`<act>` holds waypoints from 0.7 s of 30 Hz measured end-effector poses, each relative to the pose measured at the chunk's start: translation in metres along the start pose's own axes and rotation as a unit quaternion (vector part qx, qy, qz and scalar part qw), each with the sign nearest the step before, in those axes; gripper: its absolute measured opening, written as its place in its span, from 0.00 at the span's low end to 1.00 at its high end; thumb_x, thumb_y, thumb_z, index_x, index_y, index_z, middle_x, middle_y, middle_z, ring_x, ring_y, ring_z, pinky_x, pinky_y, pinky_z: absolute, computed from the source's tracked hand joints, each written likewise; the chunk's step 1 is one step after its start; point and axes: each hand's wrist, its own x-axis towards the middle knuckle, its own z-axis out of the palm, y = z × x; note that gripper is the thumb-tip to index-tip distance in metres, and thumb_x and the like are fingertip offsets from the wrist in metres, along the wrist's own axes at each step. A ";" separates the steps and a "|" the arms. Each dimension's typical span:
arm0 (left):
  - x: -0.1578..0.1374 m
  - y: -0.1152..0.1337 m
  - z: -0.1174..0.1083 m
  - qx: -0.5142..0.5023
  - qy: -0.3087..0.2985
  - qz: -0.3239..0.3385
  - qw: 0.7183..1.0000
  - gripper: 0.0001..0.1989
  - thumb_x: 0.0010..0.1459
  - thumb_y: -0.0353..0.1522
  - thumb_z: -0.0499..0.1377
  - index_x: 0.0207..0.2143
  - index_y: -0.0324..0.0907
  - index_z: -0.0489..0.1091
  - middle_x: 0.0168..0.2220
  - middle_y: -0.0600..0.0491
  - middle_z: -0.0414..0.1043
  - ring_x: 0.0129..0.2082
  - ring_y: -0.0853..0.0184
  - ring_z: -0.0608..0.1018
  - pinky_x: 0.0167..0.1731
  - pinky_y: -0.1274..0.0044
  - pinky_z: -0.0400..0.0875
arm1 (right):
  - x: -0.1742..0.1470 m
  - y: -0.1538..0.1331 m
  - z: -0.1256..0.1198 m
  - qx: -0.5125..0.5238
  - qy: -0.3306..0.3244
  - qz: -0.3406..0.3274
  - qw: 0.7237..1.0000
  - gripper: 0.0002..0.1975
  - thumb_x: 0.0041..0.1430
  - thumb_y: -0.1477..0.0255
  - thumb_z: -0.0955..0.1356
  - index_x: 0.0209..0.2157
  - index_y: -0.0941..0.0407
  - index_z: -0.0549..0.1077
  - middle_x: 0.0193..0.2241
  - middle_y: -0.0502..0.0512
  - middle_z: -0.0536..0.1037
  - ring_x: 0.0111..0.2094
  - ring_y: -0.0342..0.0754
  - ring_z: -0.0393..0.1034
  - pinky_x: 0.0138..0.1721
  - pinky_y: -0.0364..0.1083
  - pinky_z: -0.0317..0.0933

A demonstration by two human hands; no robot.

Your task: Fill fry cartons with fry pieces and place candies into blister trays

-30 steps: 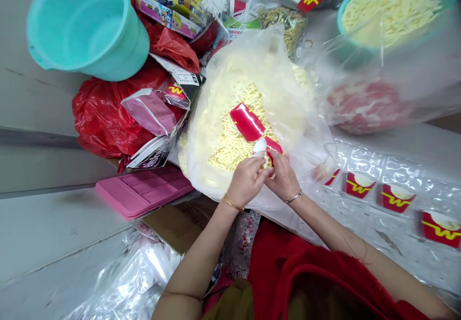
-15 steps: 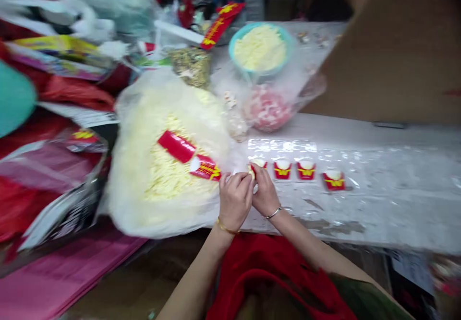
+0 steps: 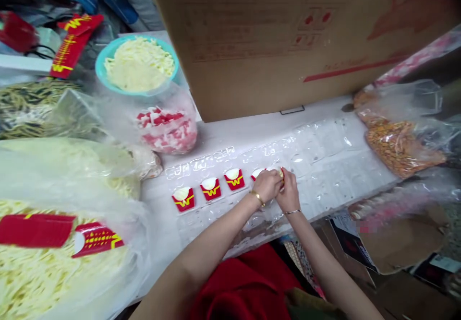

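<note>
My left hand (image 3: 268, 185), with a gold bracelet at the wrist, has its fingers pinched together against a small red fry box (image 3: 282, 172). From the other side my right hand (image 3: 288, 193) grips the same box, fingers closed round it; most of it is hidden. Pale filling shows at its top. Just left of my hands lies another red fry box (image 3: 258, 172), partly covered by my left hand. More such boxes with a yellow W and pale tops, including one fry box (image 3: 234, 180), sit in a row on the clear plastic blister sheet (image 3: 313, 149).
A large cardboard box (image 3: 252, 80) stands behind the row. At left are a big bag of pale strips (image 3: 54, 281) with flat red cartons (image 3: 36, 231) on it, a turquoise bowl (image 3: 101, 73), and a bag of red-and-white pieces (image 3: 169, 133). A bag of orange bits (image 3: 392, 142) lies right.
The view has swung right, and my hands have moved from the row's left end beside the big bag to its right end. Both hands still pinch a small fry box.
</note>
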 end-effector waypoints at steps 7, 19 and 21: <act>0.084 -0.028 0.055 0.028 -0.086 0.024 0.996 0.10 0.59 0.29 0.53 0.31 0.38 0.74 0.33 0.48 0.71 0.36 0.65 0.73 0.43 0.72 0.63 | 0.025 0.082 -0.001 -0.145 -0.049 0.019 0.988 0.28 0.57 0.70 0.64 0.59 0.58 0.59 0.44 0.64 0.64 0.45 0.58 0.59 0.47 0.60 0.60; 0.001 -0.024 0.046 0.142 -0.028 -0.007 0.989 0.21 0.61 0.32 0.50 0.57 0.39 0.59 0.57 0.43 0.60 0.58 0.59 0.62 0.58 0.62 0.53 | 0.031 0.100 0.012 -0.221 -0.123 0.000 0.967 0.25 0.61 0.65 0.62 0.57 0.62 0.63 0.42 0.65 0.67 0.40 0.57 0.57 0.40 0.54 0.58; -0.024 -0.030 0.049 0.180 -0.061 -0.010 0.982 0.23 0.61 0.32 0.50 0.59 0.37 0.56 0.63 0.43 0.51 0.63 0.56 0.55 0.61 0.60 0.48 | 0.031 0.099 0.011 -0.225 -0.126 -0.001 0.966 0.25 0.60 0.65 0.62 0.56 0.63 0.63 0.42 0.65 0.68 0.40 0.57 0.57 0.40 0.54 0.58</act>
